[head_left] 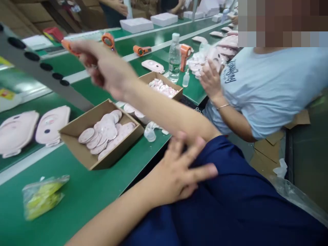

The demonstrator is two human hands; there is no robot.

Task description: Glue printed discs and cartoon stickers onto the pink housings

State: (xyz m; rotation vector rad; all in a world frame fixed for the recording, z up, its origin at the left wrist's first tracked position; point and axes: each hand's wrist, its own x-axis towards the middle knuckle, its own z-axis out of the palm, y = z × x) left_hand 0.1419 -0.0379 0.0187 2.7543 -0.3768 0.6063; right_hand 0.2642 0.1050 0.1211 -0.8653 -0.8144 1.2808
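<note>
Out at ten o'clock from mid-view, the right hand (102, 66) hangs over the green worktop (99, 191), blurred fingers curled by an orange, hard-looking object (69, 46), also at ten; I can't tell whether they pinch it or merely overlap it. And at half past five, the left hand (174, 174), fingers spread wide across the bare right forearm (159, 106) and navy blue cloth sleeve (230, 177)! Towards nine, an open brown cardboard box (74, 147) holds thin, round, pale pink discs (110, 128). Eight o'clock: a clear plastic bag of yellow pieces (43, 198). Near twelve, a clear plastic bottle (174, 61) stands upright. At two, a co-worker's hand (211, 81) is beside pale, jumbled parts (196, 65).
</note>
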